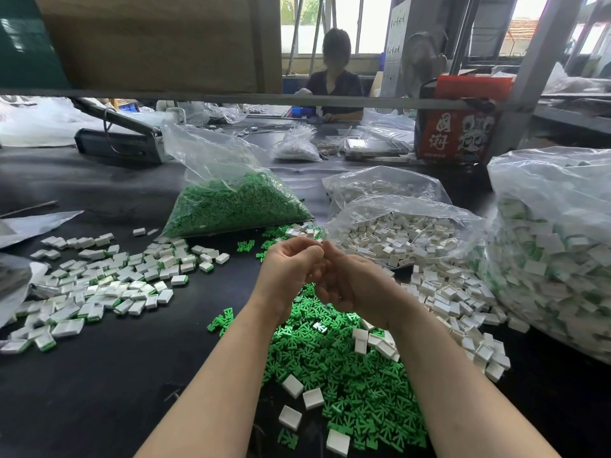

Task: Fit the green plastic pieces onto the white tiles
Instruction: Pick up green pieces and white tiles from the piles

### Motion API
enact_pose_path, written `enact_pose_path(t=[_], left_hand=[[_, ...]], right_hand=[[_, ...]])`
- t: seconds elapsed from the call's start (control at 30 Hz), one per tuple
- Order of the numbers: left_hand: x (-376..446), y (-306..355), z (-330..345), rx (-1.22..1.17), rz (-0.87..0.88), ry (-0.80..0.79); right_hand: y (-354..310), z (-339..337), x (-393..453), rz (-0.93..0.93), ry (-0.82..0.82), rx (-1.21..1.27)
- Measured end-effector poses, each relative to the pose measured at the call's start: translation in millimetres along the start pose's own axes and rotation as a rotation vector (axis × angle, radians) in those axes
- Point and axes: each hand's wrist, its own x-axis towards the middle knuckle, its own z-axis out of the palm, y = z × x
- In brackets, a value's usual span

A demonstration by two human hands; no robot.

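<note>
Head view: both hands raised together over the table (pixel 99 391), above the loose pile of green plastic pieces (pixel 344 368). Left hand (pixel 291 269) has fingers curled inward, tips meeting the right hand (pixel 350 282), which is also curled. Whatever they pinch between them is hidden by the fingers, so I cannot tell if it's a tile, a green piece or both.

Green pile sits directly under and in front of the forearms, spread toward the near table edge. A few white tiles (pixel 363 338) lie on top of it and along its near-left edge. More white tiles trail right of the pile, running up to an open clear bag of white tiles (pixel 403 236) just beyond the right hand.

Left of the hands, well apart: a wide scatter of assembled tiles (pixel 109 282), white with green showing at the edges. Far right: a large clear bag (pixel 555 246) full of the same white-and-green parts.

Beyond the hands: a clear bag of green pieces (pixel 238 206), with a few loose green ones at its base. Behind that a smaller bag of white parts (pixel 380 185), a red carton (pixel 456 127), and another person (pixel 334 81) seated at the far side of the table.
</note>
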Motion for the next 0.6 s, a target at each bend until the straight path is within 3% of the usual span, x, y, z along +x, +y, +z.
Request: enact_pose_path(t=[0.17,0.6], left_hand=[[-1.0,3.1,1.2,-0.052,-0.042,0.009],[3.0,-4.3,6.2,-0.118,-0.007,0.032]], right_hand=[[1.9,1.4,2.4,-0.044,0.030,-0.033],[7.8,4.5,7.1,-0.100,0.125,0.151]])
